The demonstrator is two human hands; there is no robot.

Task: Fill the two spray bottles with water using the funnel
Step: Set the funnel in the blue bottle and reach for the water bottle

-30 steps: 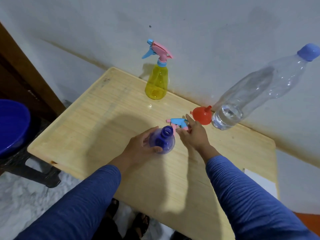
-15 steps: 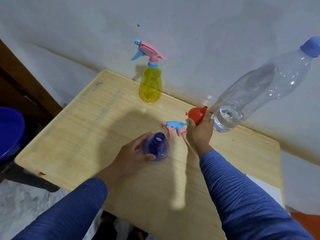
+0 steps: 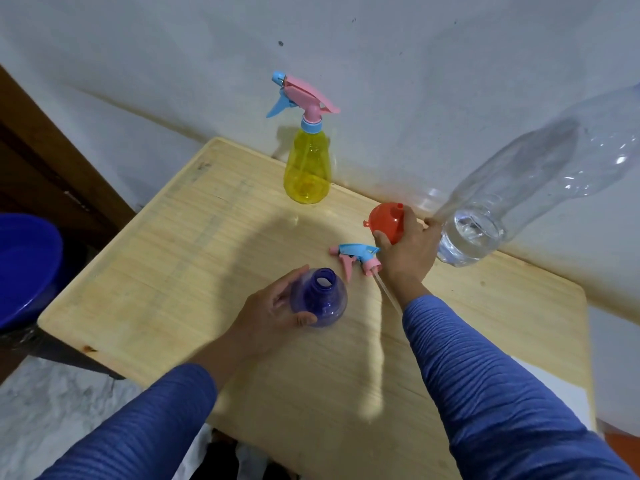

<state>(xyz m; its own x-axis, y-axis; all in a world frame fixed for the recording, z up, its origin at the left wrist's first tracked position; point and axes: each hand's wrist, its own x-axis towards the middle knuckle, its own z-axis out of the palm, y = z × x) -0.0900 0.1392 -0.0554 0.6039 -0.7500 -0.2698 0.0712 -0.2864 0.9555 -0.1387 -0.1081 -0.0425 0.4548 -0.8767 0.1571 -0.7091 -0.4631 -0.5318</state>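
An open blue spray bottle stands near the middle of the wooden table, and my left hand grips its side. Its blue and pink spray head lies on the table just behind it, tube trailing toward me. My right hand holds the red funnel, spout pointing up. A yellow spray bottle with its pink and blue head on stands at the back by the wall. A large clear water bottle with some water in it stands right of the funnel.
A blue basin sits on a dark stand left of the table. The white wall runs right behind the table. A white sheet shows past the table's right edge. The floor below is marbled.
My right hand left the spray head on the table, reached back to the funnel and took hold of it. My left hand kept its grip on the blue bottle.
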